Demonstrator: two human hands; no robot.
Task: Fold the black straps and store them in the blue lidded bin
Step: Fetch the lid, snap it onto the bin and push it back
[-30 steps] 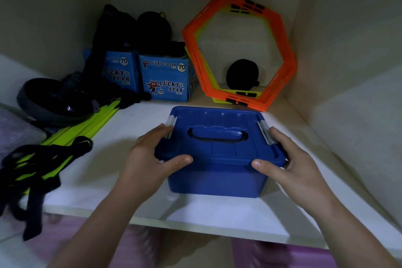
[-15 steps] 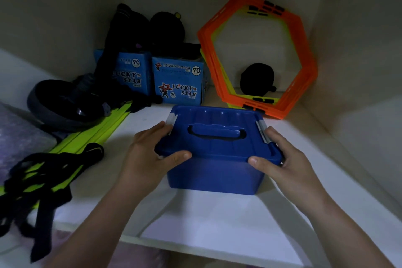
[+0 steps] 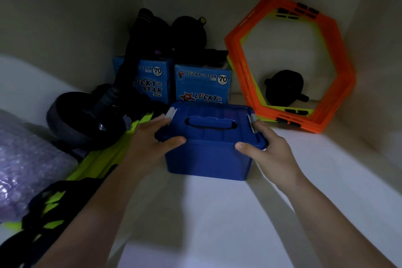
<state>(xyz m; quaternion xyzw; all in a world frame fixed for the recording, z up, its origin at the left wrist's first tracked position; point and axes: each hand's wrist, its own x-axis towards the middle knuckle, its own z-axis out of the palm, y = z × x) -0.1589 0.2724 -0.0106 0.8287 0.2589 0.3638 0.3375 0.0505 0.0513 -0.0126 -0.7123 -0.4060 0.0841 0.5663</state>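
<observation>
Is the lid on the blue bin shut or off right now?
Shut: the lid sits flat on the blue bin, handle down, both hands at its ends. Whether the grey side latches are locked, cannot tell.

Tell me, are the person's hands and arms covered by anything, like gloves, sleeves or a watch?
Nothing is worn as far as the view shows. The left hand and right hand are bare, with no gloves and no rings that can be made out. Both forearms are bare too, right to the bottom edge of the picture: no sleeves, watch or wristband. The light is dim, so small details could be missed.
</observation>
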